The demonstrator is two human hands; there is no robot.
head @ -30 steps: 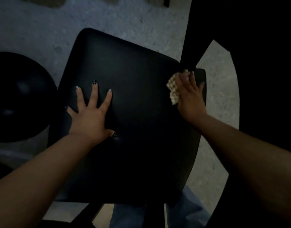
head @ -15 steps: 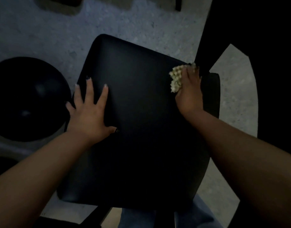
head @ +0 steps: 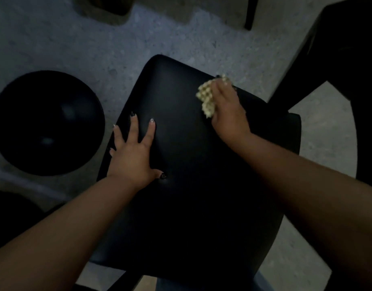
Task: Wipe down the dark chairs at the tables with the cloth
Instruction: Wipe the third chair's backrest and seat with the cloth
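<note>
Right hand (head: 228,114) pressing waffle-textured cloth (head: 207,97), smooth dark chair seat (head: 191,175)

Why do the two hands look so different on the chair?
The left hand lies flat with fingers spread and holds nothing; the right hand presses a pale waffle cloth. The left hand sits near the seat's left edge, the right hand nearer its far edge. Both rest on the same dark chair seat.
</note>
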